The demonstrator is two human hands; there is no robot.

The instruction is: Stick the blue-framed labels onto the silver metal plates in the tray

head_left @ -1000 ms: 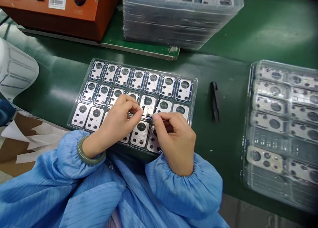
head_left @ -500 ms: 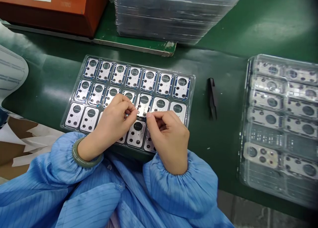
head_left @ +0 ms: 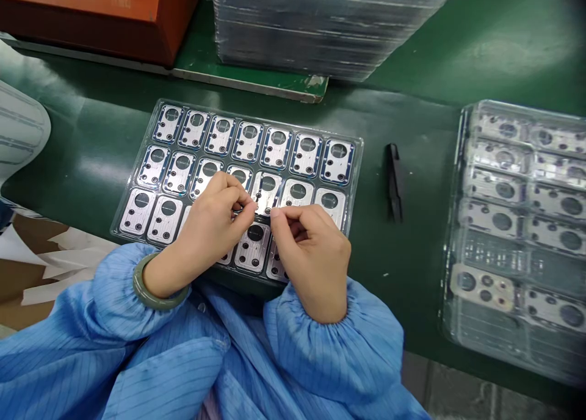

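A clear plastic tray (head_left: 359, 163) lies in front of me, its pockets filled with silver metal plates that each have one large hole and several small ones. Over its middle, my left hand (head_left: 220, 209) is pinched shut, thumb against forefinger, at the left lower edge of one plate (head_left: 267, 185) in the middle row. My right hand (head_left: 314, 243) pinches at the same plate's lower right corner. Whatever sits between the fingertips is hidden or too small to make out. Plates in the back row show blue edges. My hands cover part of the front and middle rows.
Black tweezers (head_left: 394, 182) lie right of the tray. Farther right, another clear tray (head_left: 488, 340) holds more plates. Behind stand a tall stack of clear trays (head_left: 320, 35) and an orange box (head_left: 91, 26) on a green board (head_left: 256, 83). Papers (head_left: 68, 264) lie at lower left.
Both hands keep nearly the same pinched pose at the same plate. The view has shifted very slightly; nothing else visibly moves.
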